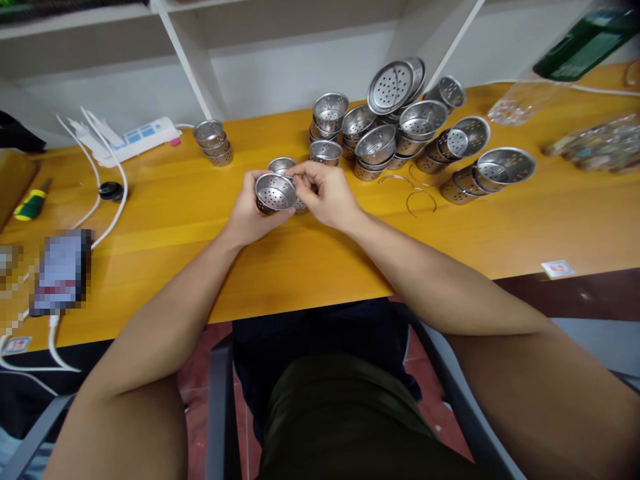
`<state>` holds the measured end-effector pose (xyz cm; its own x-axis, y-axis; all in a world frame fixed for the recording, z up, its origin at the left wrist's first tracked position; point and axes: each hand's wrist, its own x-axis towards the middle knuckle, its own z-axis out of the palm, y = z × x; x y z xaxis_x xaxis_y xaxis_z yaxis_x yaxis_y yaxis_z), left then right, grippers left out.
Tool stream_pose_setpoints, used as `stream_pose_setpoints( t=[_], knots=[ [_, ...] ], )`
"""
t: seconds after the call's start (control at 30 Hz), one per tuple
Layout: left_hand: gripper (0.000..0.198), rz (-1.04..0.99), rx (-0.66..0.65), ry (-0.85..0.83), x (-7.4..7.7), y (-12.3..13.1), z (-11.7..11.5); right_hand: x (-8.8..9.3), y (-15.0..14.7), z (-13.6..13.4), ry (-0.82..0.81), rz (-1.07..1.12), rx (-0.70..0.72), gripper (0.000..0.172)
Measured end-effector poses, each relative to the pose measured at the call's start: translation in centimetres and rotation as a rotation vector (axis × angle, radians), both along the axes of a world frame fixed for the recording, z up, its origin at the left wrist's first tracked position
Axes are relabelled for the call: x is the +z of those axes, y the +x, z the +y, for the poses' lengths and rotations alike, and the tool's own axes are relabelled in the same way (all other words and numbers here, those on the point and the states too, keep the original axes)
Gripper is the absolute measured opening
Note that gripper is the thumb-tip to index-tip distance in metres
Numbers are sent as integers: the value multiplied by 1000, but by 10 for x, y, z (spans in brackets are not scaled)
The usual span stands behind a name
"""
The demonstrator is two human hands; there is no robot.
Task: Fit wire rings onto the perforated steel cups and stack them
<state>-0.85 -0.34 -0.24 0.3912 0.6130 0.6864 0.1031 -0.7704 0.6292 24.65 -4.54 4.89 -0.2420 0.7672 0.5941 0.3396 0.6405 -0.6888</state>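
My left hand (253,217) is wrapped round a perforated metal cup (276,192), its round mouth tilted up toward me. At the cup's right rim, my right hand (325,192) has its thumb and forefinger pinched together; what they grip, if anything, is too small to make out. Just behind the held cup stands another small metal cup (283,165), partly hidden by my hands. A further perforated cup (326,152) is right behind my right hand. Thin curved wires (421,202) lie on the table to the right.
Several stacks of perforated cups (375,145) fill the back right, with a smaller stack (213,142) at back left. A power strip (145,137), white cables, a phone (63,272) and a screwdriver (31,203) lie left. A bottle (560,63) and plastic bag (600,145) are far right.
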Motion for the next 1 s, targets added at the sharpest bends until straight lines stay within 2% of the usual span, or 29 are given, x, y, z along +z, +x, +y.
stream_pose_setpoints(
  t=[0.17,0.37,0.53,0.67,0.87,0.93,1.0],
  knots=[
    [101,10,-19,-42,6,3,-7,-1,-2,0,2,-5,-38,26],
    [118,19,42,-113,11,7,-15,3,-10,-10,-61,21,-88,25],
    [113,22,80,-113,17,12,-24,5,-15,-15,-81,67,-42,19],
    [103,19,76,-90,19,9,-24,9,-11,-13,-87,158,97,12],
    [102,-24,-12,-124,10,1,-12,20,18,-9,-203,161,572,39],
    [105,-13,-42,-166,10,1,-12,20,23,-7,-263,165,652,45],
    [106,-1,-65,-185,12,1,-14,18,24,-6,-301,170,668,48]
  ],
)
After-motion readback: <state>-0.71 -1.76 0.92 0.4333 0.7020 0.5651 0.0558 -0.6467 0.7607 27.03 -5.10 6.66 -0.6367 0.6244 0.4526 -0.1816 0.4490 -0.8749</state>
